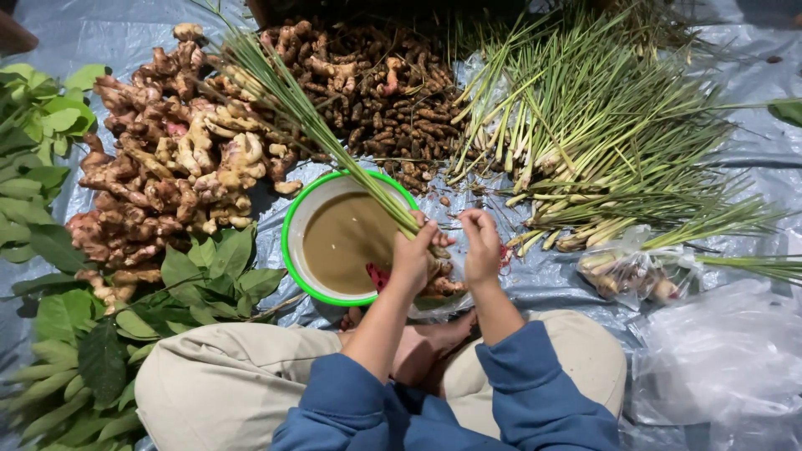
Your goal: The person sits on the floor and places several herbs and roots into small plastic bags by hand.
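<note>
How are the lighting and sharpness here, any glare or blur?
Head view: soft, even light with faint shadows; pale glare on the grey tarp and on the clear bags at right. Ginger, lemongrass and both hands, left and right, look sharp; the top edge falls dark, and the wide lens bends the edges slightly.
</note>
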